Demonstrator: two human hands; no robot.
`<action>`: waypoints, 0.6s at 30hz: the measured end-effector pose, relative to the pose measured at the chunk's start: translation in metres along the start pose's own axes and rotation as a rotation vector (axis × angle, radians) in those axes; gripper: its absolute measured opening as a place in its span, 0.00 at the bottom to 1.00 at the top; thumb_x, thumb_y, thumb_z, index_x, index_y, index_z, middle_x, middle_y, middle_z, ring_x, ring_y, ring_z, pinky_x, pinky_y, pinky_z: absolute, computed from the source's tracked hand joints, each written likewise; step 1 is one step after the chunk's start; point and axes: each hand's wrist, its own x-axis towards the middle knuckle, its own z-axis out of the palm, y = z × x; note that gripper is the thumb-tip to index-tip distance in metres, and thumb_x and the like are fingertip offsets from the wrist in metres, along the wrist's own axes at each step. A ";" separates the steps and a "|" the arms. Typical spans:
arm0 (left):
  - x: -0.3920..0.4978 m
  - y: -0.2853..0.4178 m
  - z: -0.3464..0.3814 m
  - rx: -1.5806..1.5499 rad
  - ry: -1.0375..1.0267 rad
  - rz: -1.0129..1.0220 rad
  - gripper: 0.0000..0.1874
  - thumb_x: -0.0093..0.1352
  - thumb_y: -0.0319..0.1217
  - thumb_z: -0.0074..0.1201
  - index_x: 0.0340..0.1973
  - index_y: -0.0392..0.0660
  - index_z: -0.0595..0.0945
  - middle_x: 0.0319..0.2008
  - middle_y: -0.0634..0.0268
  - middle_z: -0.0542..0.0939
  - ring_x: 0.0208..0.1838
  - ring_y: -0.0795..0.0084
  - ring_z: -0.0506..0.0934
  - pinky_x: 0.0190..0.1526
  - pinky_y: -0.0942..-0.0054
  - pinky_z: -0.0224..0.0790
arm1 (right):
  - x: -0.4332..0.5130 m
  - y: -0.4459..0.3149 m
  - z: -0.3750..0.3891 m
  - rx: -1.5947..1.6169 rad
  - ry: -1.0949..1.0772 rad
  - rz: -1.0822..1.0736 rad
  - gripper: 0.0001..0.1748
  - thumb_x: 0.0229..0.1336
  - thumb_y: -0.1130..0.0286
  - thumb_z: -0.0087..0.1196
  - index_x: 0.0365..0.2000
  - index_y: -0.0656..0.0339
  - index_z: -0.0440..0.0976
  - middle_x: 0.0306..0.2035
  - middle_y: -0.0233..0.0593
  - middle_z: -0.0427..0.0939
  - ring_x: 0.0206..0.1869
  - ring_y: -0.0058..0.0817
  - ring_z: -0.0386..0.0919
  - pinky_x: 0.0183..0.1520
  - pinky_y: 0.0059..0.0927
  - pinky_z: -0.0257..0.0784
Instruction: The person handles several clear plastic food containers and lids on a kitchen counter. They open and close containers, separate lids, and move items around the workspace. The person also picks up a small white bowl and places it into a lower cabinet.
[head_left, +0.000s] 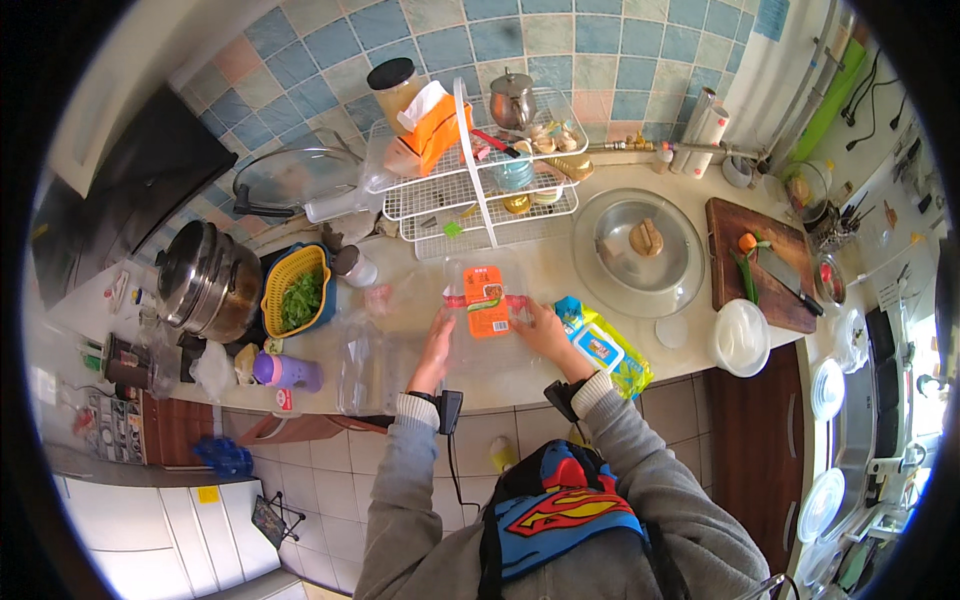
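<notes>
Between my two hands is a clear plastic food container (491, 352) with an orange label, lying at the near part of the counter. My left hand (435, 349) grips its left side, and my right hand (544, 330) grips its right side. Both hands are at the level of the label's lower half. Another clear plastic container (360, 367) rests just left of my left hand. A green and blue pack of wipes (604, 349) lies beside my right wrist. What the labelled container holds cannot be made out.
A white wire rack (480, 202) stands behind the container. To the right are a glass lid (637, 300) over a metal bowl and a wooden cutting board (724, 217) with a cleaver (780, 271). At left are a yellow basket (276, 283) of greens and a purple bottle (296, 373).
</notes>
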 end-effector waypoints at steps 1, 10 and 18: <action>0.000 0.000 0.000 -0.009 -0.007 -0.013 0.35 0.73 0.44 0.45 0.72 0.57 0.52 0.73 0.63 0.51 0.73 0.58 0.53 0.57 0.35 0.61 | 0.001 0.004 0.000 0.050 -0.030 0.005 0.35 0.54 0.56 0.62 0.56 0.68 0.66 0.45 0.59 0.77 0.40 0.45 0.80 0.44 0.39 0.74; 0.006 0.001 0.010 0.154 0.135 0.020 0.38 0.71 0.46 0.50 0.68 0.37 0.55 0.70 0.51 0.56 0.73 0.60 0.52 0.69 0.61 0.44 | -0.005 0.020 -0.003 0.451 0.037 0.296 0.26 0.48 0.56 0.66 0.40 0.70 0.78 0.30 0.46 0.81 0.36 0.31 0.80 0.41 0.33 0.74; 0.015 -0.016 0.001 0.515 0.137 0.250 0.32 0.71 0.48 0.49 0.58 0.33 0.69 0.60 0.42 0.66 0.64 0.52 0.63 0.63 0.59 0.54 | -0.001 0.011 -0.012 0.534 0.074 0.254 0.29 0.52 0.56 0.65 0.41 0.77 0.75 0.34 0.39 0.80 0.36 0.23 0.74 0.41 0.27 0.69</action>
